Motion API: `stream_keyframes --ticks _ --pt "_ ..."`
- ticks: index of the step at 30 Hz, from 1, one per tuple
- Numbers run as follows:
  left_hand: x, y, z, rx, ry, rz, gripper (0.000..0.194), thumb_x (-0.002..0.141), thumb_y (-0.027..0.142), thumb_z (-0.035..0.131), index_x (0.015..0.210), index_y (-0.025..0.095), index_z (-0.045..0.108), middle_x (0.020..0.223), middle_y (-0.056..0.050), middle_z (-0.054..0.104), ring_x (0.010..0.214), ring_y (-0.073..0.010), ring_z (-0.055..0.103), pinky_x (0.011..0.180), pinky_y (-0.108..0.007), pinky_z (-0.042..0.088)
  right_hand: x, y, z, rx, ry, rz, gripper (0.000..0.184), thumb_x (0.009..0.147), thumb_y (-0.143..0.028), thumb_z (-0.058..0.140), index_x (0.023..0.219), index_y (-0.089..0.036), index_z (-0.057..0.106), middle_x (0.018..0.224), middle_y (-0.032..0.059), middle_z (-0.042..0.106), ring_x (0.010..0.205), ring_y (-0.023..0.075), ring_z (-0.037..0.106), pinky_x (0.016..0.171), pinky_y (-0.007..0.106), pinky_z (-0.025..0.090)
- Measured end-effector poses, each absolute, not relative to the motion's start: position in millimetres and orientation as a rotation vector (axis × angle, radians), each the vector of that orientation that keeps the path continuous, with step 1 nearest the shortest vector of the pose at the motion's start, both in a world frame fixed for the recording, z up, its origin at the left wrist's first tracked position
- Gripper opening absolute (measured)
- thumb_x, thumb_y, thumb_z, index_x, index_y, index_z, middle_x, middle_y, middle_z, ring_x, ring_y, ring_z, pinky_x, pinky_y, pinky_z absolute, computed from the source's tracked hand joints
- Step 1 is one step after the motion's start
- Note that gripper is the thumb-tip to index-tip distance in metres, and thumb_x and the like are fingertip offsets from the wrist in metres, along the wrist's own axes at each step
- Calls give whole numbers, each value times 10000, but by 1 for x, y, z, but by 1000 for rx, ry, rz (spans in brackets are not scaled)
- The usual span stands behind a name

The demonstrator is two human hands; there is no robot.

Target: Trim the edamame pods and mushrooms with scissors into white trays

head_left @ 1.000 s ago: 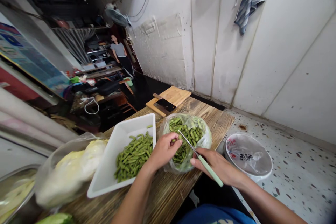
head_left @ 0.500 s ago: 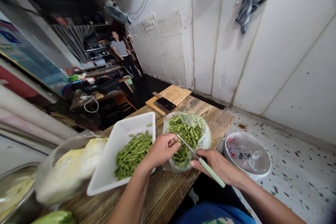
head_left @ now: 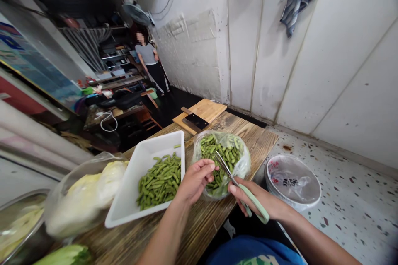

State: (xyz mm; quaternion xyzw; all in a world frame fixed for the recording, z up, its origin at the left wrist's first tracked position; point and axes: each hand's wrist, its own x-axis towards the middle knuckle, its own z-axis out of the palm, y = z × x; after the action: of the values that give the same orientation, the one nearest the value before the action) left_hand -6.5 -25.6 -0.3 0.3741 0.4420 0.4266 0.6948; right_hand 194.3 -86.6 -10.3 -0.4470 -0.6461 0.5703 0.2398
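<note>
My right hand (head_left: 255, 196) grips scissors (head_left: 253, 201) with pale green handles. Their metal blades are parted and point up and left over a clear plastic bag (head_left: 245, 169) of green soybean pods (head_left: 228, 155). My left hand (head_left: 197, 178) is at the near left side of the bag, thumb and fingers pinched together close to the blade tips. What the pinch holds, if anything, cannot be made out. Left of that hand stands a white plastic tub (head_left: 144, 149) with more green pods (head_left: 161, 182) inside.
A cleaver (head_left: 199, 121) lies on a wooden cutting board (head_left: 211, 109) at the table's far end. Bagged pale yellow vegetables (head_left: 83, 198) and a metal bowl (head_left: 34, 240) are at left. A lined bucket (head_left: 292, 182) stands on the floor at right. A person (head_left: 149, 60) stands far back.
The scissor blades have opened and the handles have spread apart in my right hand. My left hand has shifted slightly right. The person in the back has moved slightly right and stands more upright.
</note>
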Motion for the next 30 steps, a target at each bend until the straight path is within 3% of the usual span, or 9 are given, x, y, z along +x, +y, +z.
stream_keyframes --ticks 9,14,19,25,27,30 --pt "2 -35 1 815 1009 1070 446 543 428 913 643 141 586 655 -21 677 482 -36 438 495 -191 379 190 -88 3 -1260 -1859 1414 537 928 -725 429 819 -202 491 572 -37 500 527 111 471 496 214 367" --pt "3 -39 -2 768 1017 1055 466 507 432 921 626 142 576 635 -16 663 475 -35 427 484 -192 382 185 -89 -9 -1275 -1824 1486 526 918 -720 462 801 -208 465 530 -51 482 462 102 474 430 202 343" --pt "6 -46 -9 622 1015 1104 454 495 398 937 644 135 599 653 -21 667 510 -34 423 497 -177 382 178 -90 -22 -1232 -1759 1576 602 911 -790 329 795 -208 431 557 -46 490 449 96 506 418 188 380" --pt "14 -50 -11 562 1013 1104 434 478 355 936 627 134 594 655 -32 664 524 -41 420 515 -185 388 176 -89 -25 -1276 -1697 1610 599 886 -805 373 785 -217 418 499 -67 466 381 90 471 353 177 353" --pt "10 -49 -11 601 1044 1108 418 504 380 908 645 141 595 676 -37 666 526 -52 427 528 -203 403 176 -88 -25 -1280 -1685 1631 589 881 -802 396 785 -221 414 493 -73 454 374 93 465 339 177 335" --pt "-19 -44 -7 888 1318 1269 331 632 438 788 719 169 616 724 -47 678 562 -113 511 592 -266 456 178 -87 -26 -1192 -1694 1648 587 891 -790 396 804 -210 434 543 -61 482 440 97 503 429 199 406"
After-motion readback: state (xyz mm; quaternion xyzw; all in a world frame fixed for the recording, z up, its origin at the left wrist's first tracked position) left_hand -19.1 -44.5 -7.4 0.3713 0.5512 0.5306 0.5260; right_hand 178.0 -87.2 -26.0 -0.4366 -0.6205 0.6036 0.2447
